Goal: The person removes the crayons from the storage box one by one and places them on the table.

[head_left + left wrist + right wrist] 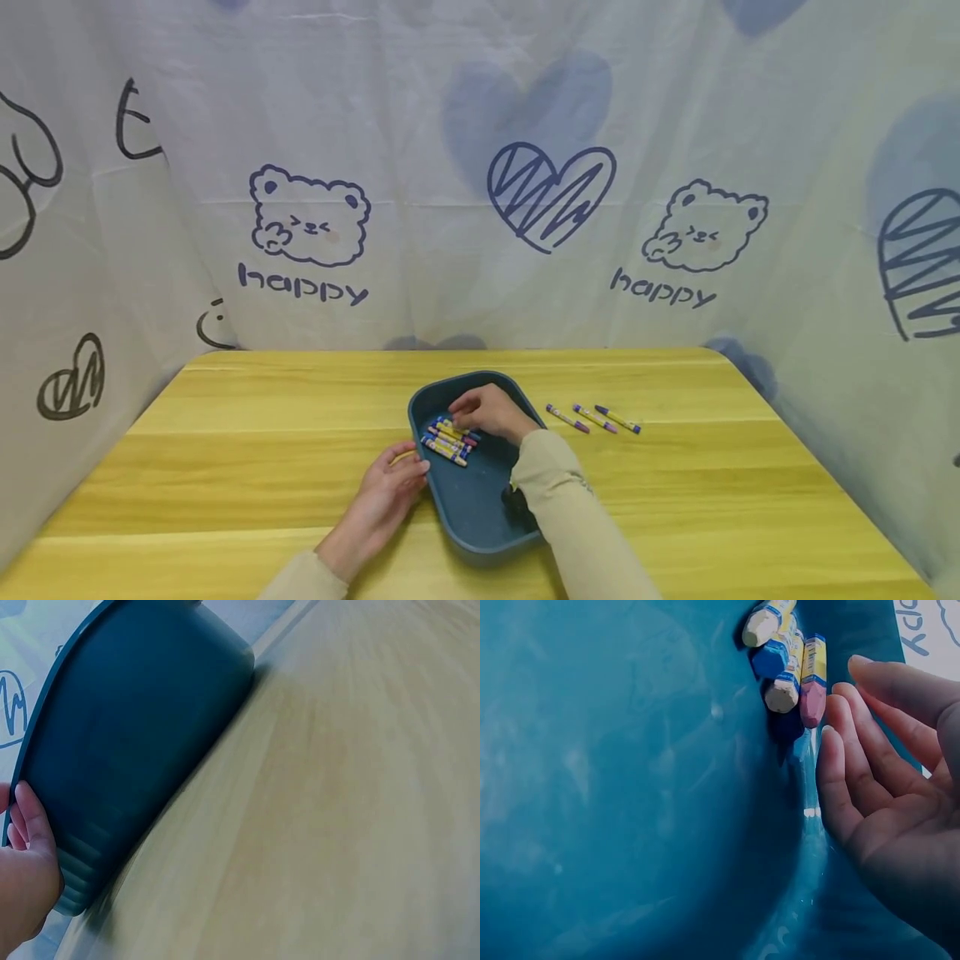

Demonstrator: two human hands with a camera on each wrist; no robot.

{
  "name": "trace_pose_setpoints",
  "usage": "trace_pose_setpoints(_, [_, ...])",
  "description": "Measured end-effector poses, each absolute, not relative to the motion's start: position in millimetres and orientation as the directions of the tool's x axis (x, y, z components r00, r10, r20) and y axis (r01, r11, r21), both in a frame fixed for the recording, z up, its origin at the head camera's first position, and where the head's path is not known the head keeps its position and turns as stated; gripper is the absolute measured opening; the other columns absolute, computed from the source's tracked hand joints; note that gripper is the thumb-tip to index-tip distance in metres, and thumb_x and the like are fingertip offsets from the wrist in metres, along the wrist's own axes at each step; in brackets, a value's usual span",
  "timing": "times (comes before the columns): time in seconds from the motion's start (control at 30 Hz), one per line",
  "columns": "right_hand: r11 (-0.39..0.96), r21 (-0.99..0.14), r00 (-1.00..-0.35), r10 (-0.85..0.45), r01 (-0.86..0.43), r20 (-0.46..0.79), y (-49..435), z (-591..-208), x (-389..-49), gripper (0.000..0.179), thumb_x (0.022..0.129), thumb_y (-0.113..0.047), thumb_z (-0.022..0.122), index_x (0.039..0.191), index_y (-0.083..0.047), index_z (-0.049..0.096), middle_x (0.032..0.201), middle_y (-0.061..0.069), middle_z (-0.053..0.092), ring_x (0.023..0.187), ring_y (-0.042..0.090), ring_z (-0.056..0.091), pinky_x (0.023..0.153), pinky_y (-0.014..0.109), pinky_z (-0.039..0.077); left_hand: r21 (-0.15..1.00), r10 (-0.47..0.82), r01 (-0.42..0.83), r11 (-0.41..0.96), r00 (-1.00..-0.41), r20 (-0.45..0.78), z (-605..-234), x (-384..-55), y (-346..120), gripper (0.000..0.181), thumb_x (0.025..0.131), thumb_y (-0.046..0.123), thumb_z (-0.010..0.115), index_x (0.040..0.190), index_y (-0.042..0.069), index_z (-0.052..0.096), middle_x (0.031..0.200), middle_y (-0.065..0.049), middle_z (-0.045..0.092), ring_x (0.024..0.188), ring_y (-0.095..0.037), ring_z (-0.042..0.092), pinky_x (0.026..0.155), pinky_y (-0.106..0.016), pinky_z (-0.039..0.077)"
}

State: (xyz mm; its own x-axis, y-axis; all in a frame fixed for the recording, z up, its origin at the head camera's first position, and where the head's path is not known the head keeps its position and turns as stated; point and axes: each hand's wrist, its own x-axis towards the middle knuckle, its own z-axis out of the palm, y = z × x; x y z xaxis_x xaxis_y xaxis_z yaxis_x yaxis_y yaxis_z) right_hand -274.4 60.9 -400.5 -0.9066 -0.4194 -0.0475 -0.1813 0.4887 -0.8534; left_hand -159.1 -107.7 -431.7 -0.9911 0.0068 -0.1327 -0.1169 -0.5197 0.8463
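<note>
In the head view a dark blue-green plastic tray (480, 500) stands on the table, with several crayons (446, 450) in yellow-and-blue wrappers bunched at its far left side. My left hand (386, 492) holds the tray's left rim; in the left wrist view its fingers (34, 814) lie against the outer wall. Over the inside of the tray reaches my right hand (491, 410), close to the crayons. The right wrist view shows its fingers (836, 765) loosely bent beside a pink crayon (813, 697), with nothing visible between thumb and fingers.
Outside the tray to the right, a row of 3 crayons lies on the wooden table (712, 467): one purple-tipped crayon (567, 418), one pink-tipped crayon (595, 419) and one blue-tipped crayon (618, 419). Behind the table hangs a white printed cloth (435, 275).
</note>
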Motion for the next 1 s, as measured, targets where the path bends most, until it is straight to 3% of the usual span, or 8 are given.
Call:
trace_pose_setpoints(0.23, [0.526,-0.820,-0.895,-0.444,-0.224,-0.040,61.7,-403.3,-275.9,0.022,0.079,-0.004,0.077,0.100,0.001,0.072,0.085,0.004,0.071,0.077,0.011,0.063,0.073,0.026,0.052,0.846,0.010,-0.114,-0.521,-0.992,-0.128,-431.2,-161.1,-107.6,0.033,0.083,-0.011,0.059,0.111,0.001,0.046,0.088,-0.003,0.057,0.073,-0.009,0.056,0.072,-0.023,0.048])
trace_pose_setpoints(0.57, [0.552,-0.804,-0.876,-0.475,-0.224,-0.082,59.1,-404.3,-274.3,0.023,0.075,0.000,0.078,0.097,0.000,0.072,0.082,0.003,0.070,0.074,0.011,0.064,0.070,0.026,0.052,0.846,0.016,-0.130,-0.518,-0.990,-0.143,-430.0,-158.9,-108.3,0.032,0.084,-0.011,0.057,0.111,0.001,0.045,0.088,-0.003,0.057,0.074,-0.010,0.055,0.073,-0.023,0.048])
trace_pose_setpoints(1.0, [0.553,-0.794,-0.887,-0.461,-0.253,-0.039,59.1,-405.6,-272.2,0.014,0.082,0.001,0.070,0.095,0.001,0.073,0.083,0.006,0.069,0.061,0.009,0.055,0.055,0.022,0.047,0.846,0.015,-0.121,-0.518,-0.991,-0.133,-432.9,-158.9,-107.8,0.031,0.084,-0.012,0.054,0.111,0.002,0.045,0.089,-0.003,0.058,0.074,-0.010,0.056,0.073,-0.023,0.048])
